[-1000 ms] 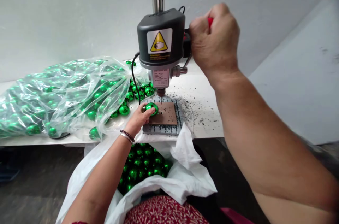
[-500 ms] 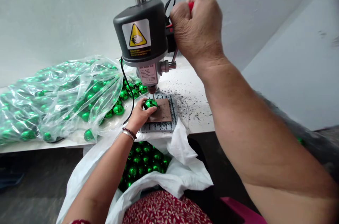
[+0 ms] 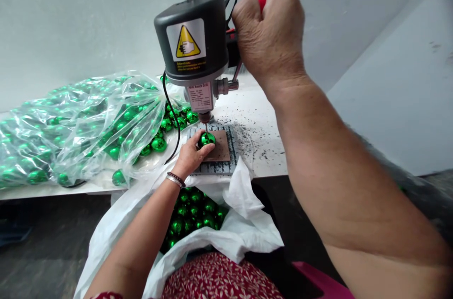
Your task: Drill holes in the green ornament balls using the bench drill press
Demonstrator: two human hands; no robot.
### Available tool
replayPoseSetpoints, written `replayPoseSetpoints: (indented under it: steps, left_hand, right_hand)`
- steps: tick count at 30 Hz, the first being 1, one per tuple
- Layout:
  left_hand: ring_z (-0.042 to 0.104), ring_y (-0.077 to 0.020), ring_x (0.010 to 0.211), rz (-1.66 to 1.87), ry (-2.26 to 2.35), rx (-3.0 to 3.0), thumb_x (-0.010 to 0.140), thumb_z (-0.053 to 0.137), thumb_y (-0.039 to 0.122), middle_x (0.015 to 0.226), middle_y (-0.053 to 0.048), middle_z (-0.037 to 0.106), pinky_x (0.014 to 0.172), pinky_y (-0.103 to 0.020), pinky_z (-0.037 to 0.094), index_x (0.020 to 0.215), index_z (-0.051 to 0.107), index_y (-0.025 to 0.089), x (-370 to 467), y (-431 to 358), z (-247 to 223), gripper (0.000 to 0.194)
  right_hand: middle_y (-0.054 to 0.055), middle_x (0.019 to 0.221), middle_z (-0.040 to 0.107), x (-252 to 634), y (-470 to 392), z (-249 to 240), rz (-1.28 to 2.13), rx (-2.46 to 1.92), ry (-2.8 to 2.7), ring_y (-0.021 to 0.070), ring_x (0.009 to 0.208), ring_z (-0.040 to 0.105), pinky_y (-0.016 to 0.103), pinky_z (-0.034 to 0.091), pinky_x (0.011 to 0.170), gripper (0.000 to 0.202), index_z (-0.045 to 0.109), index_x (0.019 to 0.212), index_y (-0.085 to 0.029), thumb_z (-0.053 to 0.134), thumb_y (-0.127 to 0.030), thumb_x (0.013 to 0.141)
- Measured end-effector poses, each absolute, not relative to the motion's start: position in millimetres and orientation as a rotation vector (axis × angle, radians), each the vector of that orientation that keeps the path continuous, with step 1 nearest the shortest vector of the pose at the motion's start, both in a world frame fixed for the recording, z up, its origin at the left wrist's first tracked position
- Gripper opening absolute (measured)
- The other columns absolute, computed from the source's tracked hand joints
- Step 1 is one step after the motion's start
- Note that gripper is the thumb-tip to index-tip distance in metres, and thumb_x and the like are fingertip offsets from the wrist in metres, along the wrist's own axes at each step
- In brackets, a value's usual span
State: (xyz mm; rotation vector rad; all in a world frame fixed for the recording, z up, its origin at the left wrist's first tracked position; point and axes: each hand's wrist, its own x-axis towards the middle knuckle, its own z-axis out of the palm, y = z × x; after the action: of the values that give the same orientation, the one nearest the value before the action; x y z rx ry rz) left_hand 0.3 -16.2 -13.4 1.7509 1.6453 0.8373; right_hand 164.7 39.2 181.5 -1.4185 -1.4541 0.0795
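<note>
Between the thumb and fingers of my left hand (image 3: 191, 152) is a shiny green bauble (image 3: 206, 140). It rests on a brown board (image 3: 221, 147) on the drill's grey base (image 3: 231, 135), directly below the thin bit (image 3: 206, 127). Whether the bit touches the bauble I cannot tell. My right hand (image 3: 272, 30) is closed round the red-ended lever (image 3: 262, 3) at the right side of the mini bench drill (image 3: 193, 39); most of the lever is hidden by the fingers.
A clear plastic bag (image 3: 81, 124) full of green baubles covers the table's left side, with several loose ones (image 3: 159, 144) beside it. Dark shavings (image 3: 255, 141) lie right of the base. A white sack (image 3: 244, 237) with more baubles (image 3: 194, 211) opens below the table edge.
My left hand has shifted the bauble slightly right, under the bit. My right hand keeps its hold on the lever. The whole view has moved a little.
</note>
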Motion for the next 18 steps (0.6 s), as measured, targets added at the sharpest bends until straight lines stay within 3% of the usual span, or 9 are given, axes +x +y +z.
replayPoseSetpoints:
  steps: [5, 12, 18]
  left_hand:
    - [0.063, -0.0186, 0.094, 0.837, 1.674, 1.638, 0.074, 0.071, 0.035, 0.102, -0.002, 0.070, 0.088, -0.029, 0.048, 0.127, 0.061, 0.020, 5, -18, -8, 0.056]
    - [0.063, -0.0219, 0.104, 0.851, 1.658, 1.658, 0.070, 0.074, 0.035, 0.116, -0.004, 0.068, 0.093, -0.033, 0.047, 0.127, 0.062, 0.022, 6, -9, -15, 0.060]
    - [0.064, -0.0217, 0.097, 0.796, 1.689, 1.630, 0.070, 0.074, 0.037, 0.106, -0.003, 0.071, 0.088, -0.032, 0.048, 0.129, 0.060, 0.022, 7, -9, -13, 0.063]
  right_hand:
    - [-0.005, 0.067, 0.026, 163, 36, 183, 0.108, -1.422, -1.430, 0.0061, 0.064, 0.020, 0.024, 0.019, 0.069, 0.032, 0.021, 0.069, -0.020, 0.039, -0.023, 0.095]
    - [-0.005, 0.065, 0.025, 161, 35, 181, 0.127, -1.374, -1.384, 0.0061, 0.062, 0.021, 0.026, 0.019, 0.066, 0.035, 0.023, 0.066, -0.020, 0.045, -0.019, 0.093]
    - [-0.006, 0.066, 0.027, 161, 28, 177, 0.102, -1.331, -1.376, 0.0059, 0.063, 0.023, 0.024, 0.021, 0.067, 0.032, 0.024, 0.067, -0.021, 0.043, -0.017, 0.092]
